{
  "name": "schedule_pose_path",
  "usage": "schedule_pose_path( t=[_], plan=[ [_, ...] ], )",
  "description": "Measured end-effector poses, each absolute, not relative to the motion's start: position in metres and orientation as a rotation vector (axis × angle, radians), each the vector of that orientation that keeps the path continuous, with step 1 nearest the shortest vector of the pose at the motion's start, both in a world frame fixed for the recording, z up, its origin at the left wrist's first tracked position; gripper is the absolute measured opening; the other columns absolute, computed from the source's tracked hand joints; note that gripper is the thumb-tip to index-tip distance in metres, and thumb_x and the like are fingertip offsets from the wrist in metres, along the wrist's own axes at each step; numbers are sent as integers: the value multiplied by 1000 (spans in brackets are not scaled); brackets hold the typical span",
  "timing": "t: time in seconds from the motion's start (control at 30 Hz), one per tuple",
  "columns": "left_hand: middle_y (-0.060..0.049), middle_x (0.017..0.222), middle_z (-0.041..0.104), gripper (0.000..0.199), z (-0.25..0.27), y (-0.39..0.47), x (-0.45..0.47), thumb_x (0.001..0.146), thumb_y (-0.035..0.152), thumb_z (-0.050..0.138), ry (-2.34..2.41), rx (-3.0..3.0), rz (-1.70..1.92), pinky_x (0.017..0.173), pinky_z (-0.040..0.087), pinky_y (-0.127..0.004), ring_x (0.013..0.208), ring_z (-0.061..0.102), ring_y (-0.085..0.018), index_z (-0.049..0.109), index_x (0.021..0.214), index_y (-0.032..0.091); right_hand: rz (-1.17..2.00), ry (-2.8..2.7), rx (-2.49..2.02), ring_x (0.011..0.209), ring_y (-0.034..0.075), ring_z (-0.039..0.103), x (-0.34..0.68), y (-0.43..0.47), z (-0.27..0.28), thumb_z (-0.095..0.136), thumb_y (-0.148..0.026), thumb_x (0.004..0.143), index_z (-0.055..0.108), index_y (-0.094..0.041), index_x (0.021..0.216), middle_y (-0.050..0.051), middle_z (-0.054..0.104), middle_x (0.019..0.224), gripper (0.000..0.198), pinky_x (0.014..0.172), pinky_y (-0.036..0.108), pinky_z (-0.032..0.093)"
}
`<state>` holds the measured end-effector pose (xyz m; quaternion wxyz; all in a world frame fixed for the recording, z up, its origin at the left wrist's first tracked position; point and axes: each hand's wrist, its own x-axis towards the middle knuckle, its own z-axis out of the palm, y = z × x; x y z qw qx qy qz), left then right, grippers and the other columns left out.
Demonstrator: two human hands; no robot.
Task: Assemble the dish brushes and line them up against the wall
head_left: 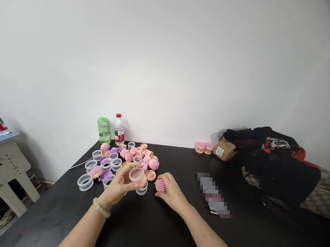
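Light soft — wall (167, 65) bright | phone (213, 196) pixelated | top-right corner darkened

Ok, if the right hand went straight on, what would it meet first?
Probably the nearest orange cap, lying ahead and left of the right hand, whose fingers surround a pink bristled brush. Depth is unclear; a slight veer could meet the clear ring instead.

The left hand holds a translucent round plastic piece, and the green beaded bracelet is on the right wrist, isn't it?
Wrong side: the head view shows the green beaded bracelet on the left wrist. The left hand does hold the translucent round plastic piece.
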<state>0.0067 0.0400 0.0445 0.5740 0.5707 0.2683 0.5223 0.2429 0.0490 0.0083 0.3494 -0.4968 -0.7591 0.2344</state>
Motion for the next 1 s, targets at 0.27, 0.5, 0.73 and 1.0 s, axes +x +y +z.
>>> schedule_pose_path(
  t=[0.27, 0.5, 0.73, 1.0],
  plan=[
    [-1, 100, 56, 53, 42, 45, 14, 65, 40, 88, 676, 1529, 1240, 77, 46, -30, 94, 56, -19, 50, 99, 24, 411, -2013, -1100, 123, 33, 49, 244, 48, 9, 82, -22, 70, 56, -26, 127, 9, 59, 128, 63, 105, 52, 44],
    [-2, 100, 53, 65, 37, 41, 24, 56, 53, 90, 774, 1797, 1140, 76, 42, -30, 88, 51, -19, 51, 97, 22, 311, -2053, -716, 123, 33, 51, 238, 37, 13, 70, -47, 87, 58, -25, 132, 11, 67, 122, 51, 100, 48, 50],
    [-4, 101, 54, 66, 33, 44, 25, 56, 59, 87, 755, 1906, 1114, 81, 44, -33, 91, 52, -21, 52, 97, 21, 483, -2014, -759, 119, 29, 57, 232, 32, 16, 64, -50, 91, 60, -24, 125, 13, 61, 125, 43, 99, 44, 51],
    [3, 80, 52, 64, 36, 47, 20, 52, 58, 88, 875, 1755, 1102, 60, 36, -24, 68, 46, -13, 49, 84, 20, 322, -1994, -663, 116, 32, 58, 228, 26, 20, 73, -26, 84, 56, -27, 115, 9, 64, 114, 35, 95, 48, 51]
  ],
)
